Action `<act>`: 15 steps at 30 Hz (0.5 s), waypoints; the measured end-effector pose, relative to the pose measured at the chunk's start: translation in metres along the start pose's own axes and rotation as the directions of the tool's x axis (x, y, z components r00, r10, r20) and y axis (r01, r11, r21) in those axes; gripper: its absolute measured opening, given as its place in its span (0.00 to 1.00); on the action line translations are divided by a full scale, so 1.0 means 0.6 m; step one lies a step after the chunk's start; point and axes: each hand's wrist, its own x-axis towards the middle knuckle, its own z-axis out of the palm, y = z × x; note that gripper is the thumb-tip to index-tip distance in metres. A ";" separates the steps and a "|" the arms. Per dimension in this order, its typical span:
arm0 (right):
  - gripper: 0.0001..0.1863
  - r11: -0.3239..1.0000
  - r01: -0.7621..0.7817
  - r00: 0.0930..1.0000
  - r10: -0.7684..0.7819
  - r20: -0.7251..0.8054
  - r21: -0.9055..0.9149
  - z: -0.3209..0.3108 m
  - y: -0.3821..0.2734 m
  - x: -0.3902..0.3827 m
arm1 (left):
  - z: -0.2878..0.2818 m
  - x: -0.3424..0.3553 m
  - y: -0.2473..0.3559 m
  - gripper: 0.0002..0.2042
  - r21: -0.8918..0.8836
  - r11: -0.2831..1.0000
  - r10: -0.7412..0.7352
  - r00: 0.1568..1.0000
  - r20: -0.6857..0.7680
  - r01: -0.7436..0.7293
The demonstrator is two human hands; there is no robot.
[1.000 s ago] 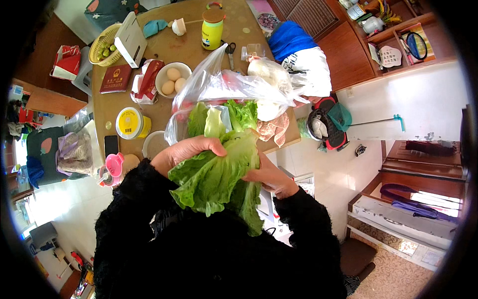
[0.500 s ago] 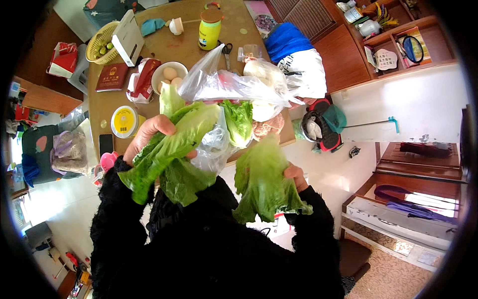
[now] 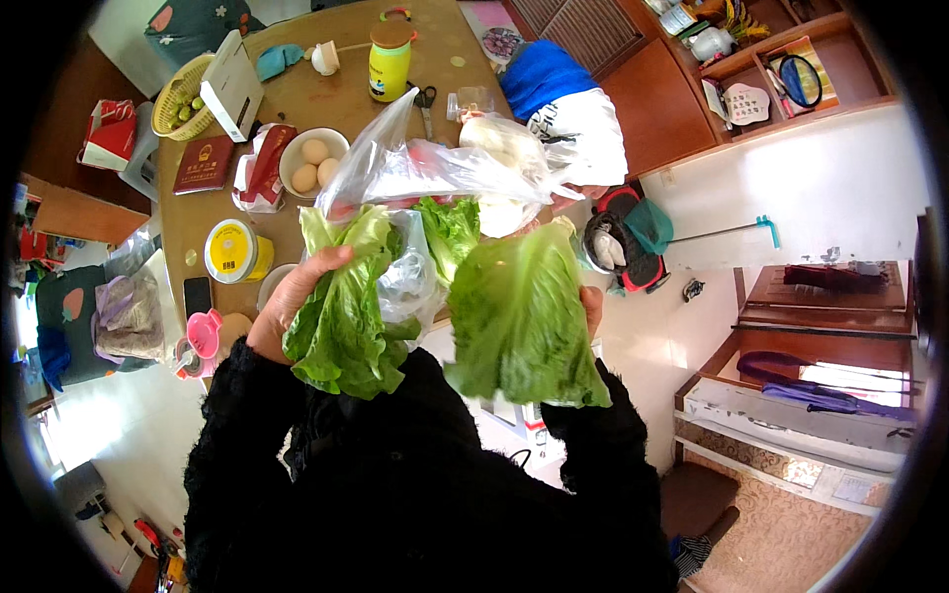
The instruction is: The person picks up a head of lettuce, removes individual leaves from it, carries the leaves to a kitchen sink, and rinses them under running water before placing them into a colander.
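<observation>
My left hand (image 3: 297,301) grips a bunch of lettuce leaves (image 3: 348,321), thumb laid over the front and the other fingers hidden behind the greens. A single broad lettuce leaf (image 3: 524,311) hangs from my right hand (image 3: 591,308), whose fingers show only at the leaf's right edge. Both lots of greens are held up in front of my chest at the table's near edge. Just beyond them, more lettuce (image 3: 450,232) pokes out of a clear plastic bag (image 3: 410,272) on the table.
On the table (image 3: 316,94) stand a bowl of eggs (image 3: 314,163), a yellow tub (image 3: 237,252), a yellow-green jar (image 3: 388,64), scissors (image 3: 425,107) and a green-fruit basket (image 3: 183,99). A phone (image 3: 198,295) lies at the left. A blue-and-white bag (image 3: 573,109) sits at the right.
The leaf in my right hand has risen and turned its broad face to view. The bunch in my left hand has swung more upright. The view has shifted slightly, showing more eggs in the bowl.
</observation>
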 end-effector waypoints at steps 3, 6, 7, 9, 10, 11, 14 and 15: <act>0.41 0.988 -0.043 0.996 0.031 -0.078 -0.151 0.007 -0.014 0.000 | -0.018 -0.002 -0.002 0.21 -0.002 1.000 -0.007 1.000 -0.021 0.007; 0.42 0.993 -0.028 0.997 0.020 -0.068 -0.118 0.014 -0.019 0.003 | -0.060 0.006 -0.010 0.19 -0.018 1.000 0.011 1.000 0.027 -0.010; 0.42 0.995 -0.011 0.998 0.005 -0.059 -0.104 0.014 -0.019 0.004 | -0.070 0.009 -0.011 0.18 -0.080 0.996 0.042 0.996 0.083 -0.035; 0.43 0.995 0.024 0.999 -0.027 -0.038 -0.094 0.016 -0.020 0.007 | -0.081 0.009 -0.013 0.17 -0.210 0.975 0.114 0.977 0.182 -0.074; 0.44 0.994 0.043 0.999 -0.046 -0.028 -0.098 0.016 -0.021 0.008 | -0.079 0.006 -0.016 0.21 -0.272 0.960 0.132 0.959 0.251 -0.061; 0.45 0.995 0.053 0.999 -0.052 0.007 -0.090 0.013 -0.022 0.008 | -0.085 0.005 -0.019 0.23 -0.286 0.957 0.129 0.956 0.262 -0.051; 0.51 0.992 0.038 0.999 -0.033 0.042 -0.122 -0.009 -0.027 0.002 | -0.099 -0.002 -0.030 0.29 -0.283 0.958 0.113 0.960 0.255 -0.038; 0.51 0.992 0.002 0.999 0.004 0.047 -0.126 -0.010 -0.030 -0.004 | -0.095 -0.004 -0.032 0.30 -0.273 0.961 0.107 0.959 0.263 -0.032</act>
